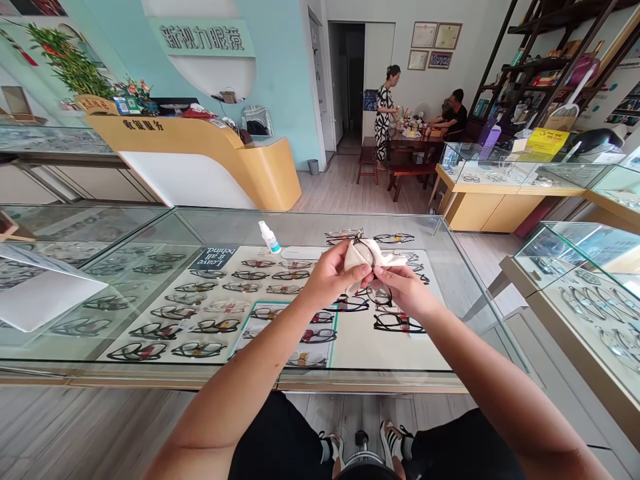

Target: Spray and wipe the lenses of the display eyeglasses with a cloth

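Above the glass counter, my left hand (334, 272) is closed on a whitish cloth (361, 253) folded about one lens of a pair of eyeglasses (381, 293). My right hand (404, 283) pinches the same eyeglasses near the bridge, with part of the cloth over its fingers. The dark-rimmed free lens hangs below my fingertips. Part of the frame is hidden by the cloth and my fingers. On the counter top, beyond my left hand, stands a small white spray bottle (269, 237) with a blue and pink label.
Rows of eyeglasses (199, 350) lie inside the glass display counter (150, 230). A white panel (40, 287) juts in at the left. More display cases (575, 280) stand at the right. Farther back are a wooden reception desk (265, 173) and people (385, 117) by a table.
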The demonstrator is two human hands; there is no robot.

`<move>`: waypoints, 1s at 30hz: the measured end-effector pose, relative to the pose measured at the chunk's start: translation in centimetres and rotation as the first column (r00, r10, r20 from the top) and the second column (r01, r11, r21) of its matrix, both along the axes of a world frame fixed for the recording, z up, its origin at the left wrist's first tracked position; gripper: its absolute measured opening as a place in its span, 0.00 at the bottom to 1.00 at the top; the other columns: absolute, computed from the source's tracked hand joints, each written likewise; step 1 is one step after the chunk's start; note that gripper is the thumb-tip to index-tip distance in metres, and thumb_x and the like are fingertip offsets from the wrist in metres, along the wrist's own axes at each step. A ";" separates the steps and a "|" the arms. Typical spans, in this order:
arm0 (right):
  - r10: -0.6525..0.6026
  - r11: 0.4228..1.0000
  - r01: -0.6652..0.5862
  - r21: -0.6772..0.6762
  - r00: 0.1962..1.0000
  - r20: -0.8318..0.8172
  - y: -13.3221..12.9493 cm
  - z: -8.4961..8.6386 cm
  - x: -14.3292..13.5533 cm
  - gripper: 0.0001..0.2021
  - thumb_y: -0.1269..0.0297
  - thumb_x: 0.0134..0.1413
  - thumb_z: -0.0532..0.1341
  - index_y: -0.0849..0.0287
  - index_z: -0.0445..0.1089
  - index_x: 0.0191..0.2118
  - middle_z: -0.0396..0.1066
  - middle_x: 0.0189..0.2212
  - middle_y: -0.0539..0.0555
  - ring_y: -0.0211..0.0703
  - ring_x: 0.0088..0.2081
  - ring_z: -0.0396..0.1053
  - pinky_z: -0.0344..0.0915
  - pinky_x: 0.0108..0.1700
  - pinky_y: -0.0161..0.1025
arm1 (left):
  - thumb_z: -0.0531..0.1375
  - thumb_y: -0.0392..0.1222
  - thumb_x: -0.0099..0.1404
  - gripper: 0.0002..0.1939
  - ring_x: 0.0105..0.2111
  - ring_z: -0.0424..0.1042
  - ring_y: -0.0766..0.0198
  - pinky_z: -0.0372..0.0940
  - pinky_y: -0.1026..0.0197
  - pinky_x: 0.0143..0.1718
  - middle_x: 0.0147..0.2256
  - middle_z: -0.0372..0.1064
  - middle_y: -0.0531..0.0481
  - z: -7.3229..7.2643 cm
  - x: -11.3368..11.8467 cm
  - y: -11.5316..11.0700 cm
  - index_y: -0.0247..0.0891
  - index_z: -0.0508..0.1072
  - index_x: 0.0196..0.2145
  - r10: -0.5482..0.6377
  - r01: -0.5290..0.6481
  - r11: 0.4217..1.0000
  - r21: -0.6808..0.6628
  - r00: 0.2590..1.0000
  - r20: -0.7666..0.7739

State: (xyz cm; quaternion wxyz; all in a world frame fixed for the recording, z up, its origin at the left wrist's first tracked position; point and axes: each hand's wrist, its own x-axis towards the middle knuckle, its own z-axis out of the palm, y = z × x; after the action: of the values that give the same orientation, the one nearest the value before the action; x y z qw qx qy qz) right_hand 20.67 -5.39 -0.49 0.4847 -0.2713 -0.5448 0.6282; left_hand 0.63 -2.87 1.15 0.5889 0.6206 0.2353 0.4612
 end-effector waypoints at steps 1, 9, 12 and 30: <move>0.005 1.000 -0.005 -0.004 1.000 -0.005 0.0 0.0 0.0 0.25 0.36 0.57 0.77 0.56 0.83 0.31 0.79 0.31 0.54 0.48 0.38 0.72 0.63 0.48 0.46 | 0.79 0.54 0.65 0.25 0.27 0.76 0.64 0.73 0.63 0.28 0.31 0.78 0.51 0.0 0.0 0.0 0.38 0.75 0.47 0.000 0.000 1.000 0.002 1.000 -0.001; 0.010 1.000 -0.010 -0.008 1.000 0.002 0.1 -0.3 0.1 0.25 0.36 0.59 0.76 0.56 0.84 0.32 0.80 0.33 0.55 0.47 0.39 0.70 0.61 0.48 0.46 | 0.78 0.54 0.67 0.25 0.28 0.77 0.64 0.74 0.64 0.29 0.31 0.78 0.51 0.0 -0.2 0.0 0.37 0.74 0.48 -0.013 0.013 1.000 0.015 1.000 -0.009; -0.010 1.000 0.010 -0.001 1.000 0.019 0.2 -0.3 0.2 0.26 0.35 0.58 0.76 0.56 0.84 0.32 0.79 0.33 0.55 0.46 0.38 0.66 0.60 0.47 0.46 | 0.77 0.54 0.68 0.24 0.29 0.78 0.63 0.73 0.64 0.30 0.32 0.79 0.49 0.0 -0.4 0.1 0.37 0.74 0.48 -0.032 0.032 0.999 0.014 0.999 -0.013; -0.004 0.999 0.003 0.039 0.999 0.033 0.1 -0.2 0.3 0.26 0.35 0.60 0.75 0.56 0.82 0.31 0.78 0.32 0.54 0.46 0.38 0.69 0.61 0.48 0.46 | 0.75 0.51 0.71 0.19 0.29 0.76 0.65 0.70 0.65 0.29 0.31 0.78 0.51 -0.1 -0.3 0.2 0.37 0.75 0.48 -0.068 0.067 0.997 0.042 0.998 0.010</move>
State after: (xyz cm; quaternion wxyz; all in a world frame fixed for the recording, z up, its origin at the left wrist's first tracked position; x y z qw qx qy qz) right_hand 20.95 -5.25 -0.66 0.4817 -0.2733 -0.5645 0.6121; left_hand 0.29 -2.71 1.10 0.5925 0.6376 0.2014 0.4493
